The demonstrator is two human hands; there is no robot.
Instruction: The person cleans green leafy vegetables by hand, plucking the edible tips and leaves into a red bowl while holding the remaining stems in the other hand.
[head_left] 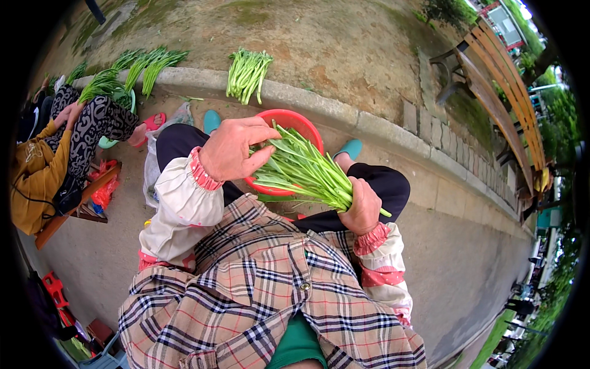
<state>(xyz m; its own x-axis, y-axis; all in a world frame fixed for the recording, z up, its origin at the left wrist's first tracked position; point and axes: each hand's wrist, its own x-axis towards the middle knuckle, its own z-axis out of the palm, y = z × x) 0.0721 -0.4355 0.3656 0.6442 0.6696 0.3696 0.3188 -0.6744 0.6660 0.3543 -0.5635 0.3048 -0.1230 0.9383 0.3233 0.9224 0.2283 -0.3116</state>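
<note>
My right hand is closed around the stem ends of a bunch of long-stemmed leafy greens. The bunch slants up to the left, its leafy tips over a red plastic basin between my feet. Beside those tips is my left hand, palm down, its bent thumb and fingers apart with some green leaf showing between them. Part of the basin is hidden by the greens and my left hand.
Another bundle of greens lies on the concrete kerb. At left, a seated person in a mustard top holds greens, with more bundles beyond. A clear plastic bag lies by my left leg. A wooden bench stands far right.
</note>
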